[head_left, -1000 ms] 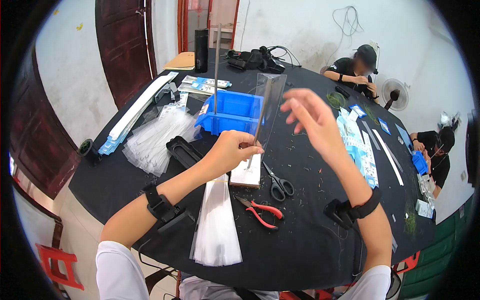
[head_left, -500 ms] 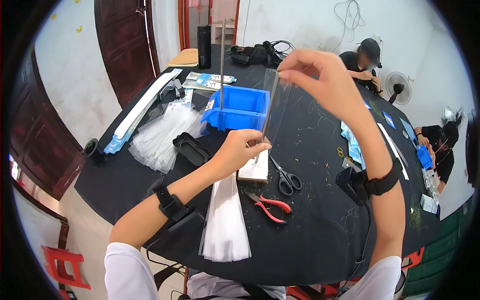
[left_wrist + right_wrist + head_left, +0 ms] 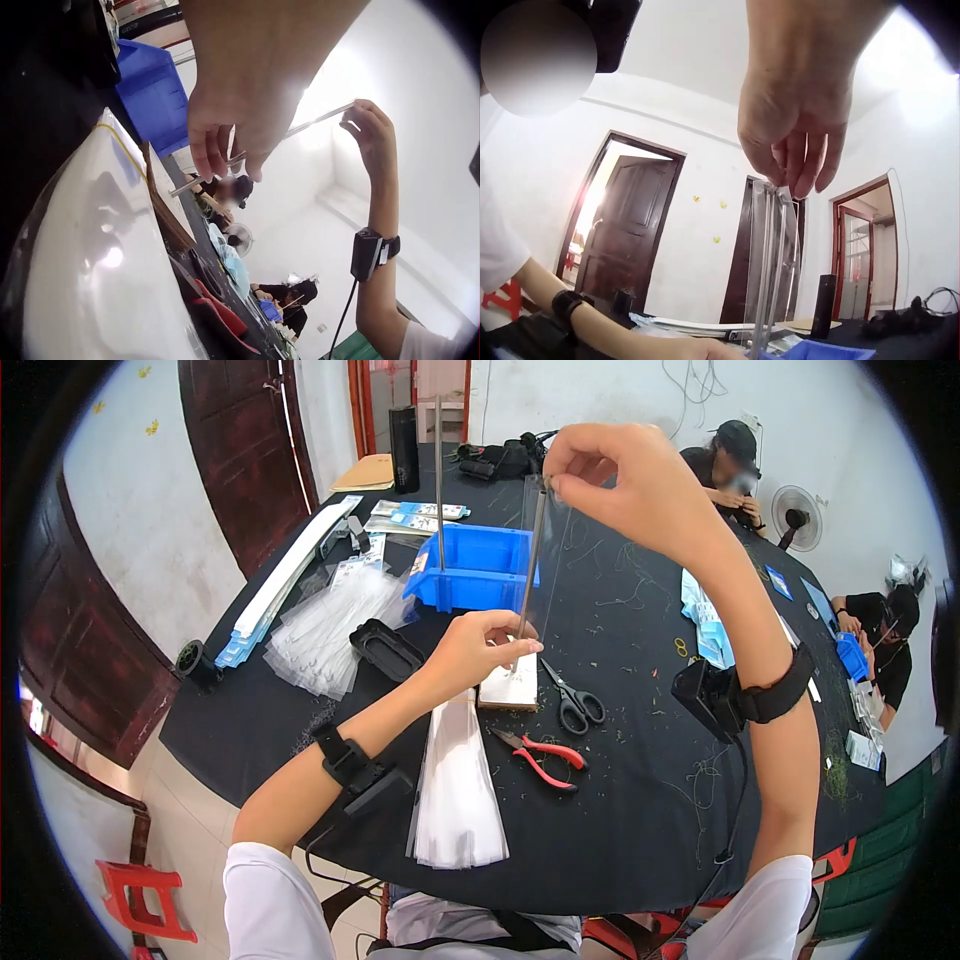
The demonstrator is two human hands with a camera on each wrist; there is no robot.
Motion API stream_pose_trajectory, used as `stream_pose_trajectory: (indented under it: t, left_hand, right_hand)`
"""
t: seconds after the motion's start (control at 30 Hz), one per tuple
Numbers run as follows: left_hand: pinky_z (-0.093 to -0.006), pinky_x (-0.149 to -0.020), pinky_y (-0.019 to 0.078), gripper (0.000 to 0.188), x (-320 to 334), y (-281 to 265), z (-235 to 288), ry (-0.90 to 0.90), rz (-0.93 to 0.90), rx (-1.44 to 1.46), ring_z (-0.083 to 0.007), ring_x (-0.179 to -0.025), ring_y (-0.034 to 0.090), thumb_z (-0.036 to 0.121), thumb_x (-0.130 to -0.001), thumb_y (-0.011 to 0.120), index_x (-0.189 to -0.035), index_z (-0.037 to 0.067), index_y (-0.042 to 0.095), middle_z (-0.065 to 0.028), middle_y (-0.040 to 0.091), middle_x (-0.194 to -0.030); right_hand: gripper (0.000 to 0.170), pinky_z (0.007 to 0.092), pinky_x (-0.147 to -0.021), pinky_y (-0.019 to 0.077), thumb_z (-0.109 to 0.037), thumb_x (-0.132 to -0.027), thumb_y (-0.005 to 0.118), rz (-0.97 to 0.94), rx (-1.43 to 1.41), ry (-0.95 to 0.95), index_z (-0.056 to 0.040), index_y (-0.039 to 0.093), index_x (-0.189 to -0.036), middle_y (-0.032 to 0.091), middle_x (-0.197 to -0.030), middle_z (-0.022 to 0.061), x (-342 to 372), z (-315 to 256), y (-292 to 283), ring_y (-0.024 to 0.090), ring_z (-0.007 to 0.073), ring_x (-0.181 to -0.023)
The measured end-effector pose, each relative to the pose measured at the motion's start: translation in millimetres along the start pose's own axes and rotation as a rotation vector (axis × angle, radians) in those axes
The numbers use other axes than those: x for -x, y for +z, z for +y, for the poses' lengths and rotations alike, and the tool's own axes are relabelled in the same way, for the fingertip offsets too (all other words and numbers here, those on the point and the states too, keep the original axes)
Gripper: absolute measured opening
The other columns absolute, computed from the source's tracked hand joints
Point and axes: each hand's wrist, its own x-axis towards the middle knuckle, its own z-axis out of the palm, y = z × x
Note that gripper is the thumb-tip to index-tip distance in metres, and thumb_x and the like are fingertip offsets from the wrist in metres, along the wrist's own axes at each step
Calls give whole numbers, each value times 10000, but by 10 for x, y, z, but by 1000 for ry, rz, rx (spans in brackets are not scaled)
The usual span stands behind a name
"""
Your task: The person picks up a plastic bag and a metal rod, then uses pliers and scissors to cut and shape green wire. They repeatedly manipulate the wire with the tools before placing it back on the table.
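An upright metal rod [image 3: 532,560] stands over a small white-topped block [image 3: 508,688], with a clear plastic sleeve [image 3: 545,575] along it. The left hand [image 3: 482,645] grips the rod and sleeve low down, just above the block. High up, the right hand [image 3: 630,480] pinches the top end between thumb and forefinger. In the right wrist view the fingertips of the right hand [image 3: 799,142] meet the top of the clear sleeve [image 3: 769,255]. The left wrist view shows the rod [image 3: 322,118] passing through the fingers of the left hand [image 3: 236,127].
Behind the rod are a blue bin [image 3: 480,590] and a second upright rod [image 3: 440,490]. Scissors [image 3: 575,705], red-handled pliers [image 3: 545,757] and a banded sleeve bundle [image 3: 457,790] lie nearer. Loose sleeves [image 3: 325,630] and a black case [image 3: 386,650] lie left. Two people sit at the right.
The right hand, at first apart from the sleeve with fingers spread, has moved left and up and now pinches its top end. The left hand keeps its low grip.
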Motion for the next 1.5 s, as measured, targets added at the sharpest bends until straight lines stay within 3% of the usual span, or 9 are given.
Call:
stream_pose_trajectory:
  t: [0.2,0.33,0.5,0.6,0.77,0.97,1.33,1.4,1.5]
  left_hand:
    - [-217,-593,404,532,-41,-250,468,239,292,-225,-47,-639,470,374,-757,714,-1140,32,576,-11,593,-842]
    - [-219,-638,428,366,-256,-528,1152,534,378,-236,-71,-683,533,317,-783,686,-1024,43,655,-36,654,-885]
    - [-213,-630,451,215,-486,-646,1463,782,382,-142,-85,-703,615,228,-799,649,-884,42,714,-37,679,-760]
    - [-237,-791,481,226,-418,-703,1628,721,328,-358,-113,-852,633,199,-856,620,-982,20,673,-79,672,-883]
    - [-200,-685,484,231,-366,-988,1596,781,350,-513,-104,-759,628,195,-858,618,-1000,18,660,-74,672,-887]
    - [-199,-641,476,213,104,-1191,1663,568,266,-263,-94,-711,610,183,-872,595,-994,10,625,-70,658,-842]
    - [-175,-444,392,94,1370,-1321,950,-44,220,35,-48,-470,497,82,-847,606,-912,15,607,-29,612,-684]
    - [-187,-485,423,105,1511,-1316,838,-123,189,92,-58,-523,532,76,-845,608,-924,8,606,-34,618,-704]
    - [-228,-592,472,159,1604,-1248,596,-18,480,-438,-96,-628,575,142,-895,554,-896,-4,616,-55,620,-729]
  right_hand:
    - [111,268,-693,494,-122,-772,600,53,97,-58,-21,630,-806,637,-730,59,-125,-56,-209,625,146,-695]
    - [108,247,-648,464,-82,-791,607,11,-33,105,9,635,-841,623,-734,57,-230,-363,-496,573,132,-679]
    - [74,227,-656,472,-45,-804,569,296,-14,113,10,618,-797,621,-701,57,-322,-456,-669,584,111,-673]
    - [85,224,-666,467,-54,-806,579,425,-119,30,18,622,-822,630,-727,58,-359,-426,-763,584,114,-692]
    - [136,227,-698,473,-101,-835,580,581,-72,-182,25,623,-856,631,-757,62,-376,-453,-925,588,114,-716]
    - [155,243,-730,488,-119,-874,558,610,-283,-142,14,631,-907,635,-774,79,-441,-503,-753,598,131,-727]
    - [197,263,-705,520,-157,-860,573,-19,-960,461,26,621,-915,629,-848,63,-250,-456,422,614,124,-744]
    - [146,234,-663,516,-103,-816,578,81,-1001,488,26,620,-869,633,-761,71,-172,-616,574,611,121,-686]
    - [108,240,-636,503,-76,-810,583,205,-796,318,30,604,-810,636,-765,72,-56,-832,709,608,119,-684]
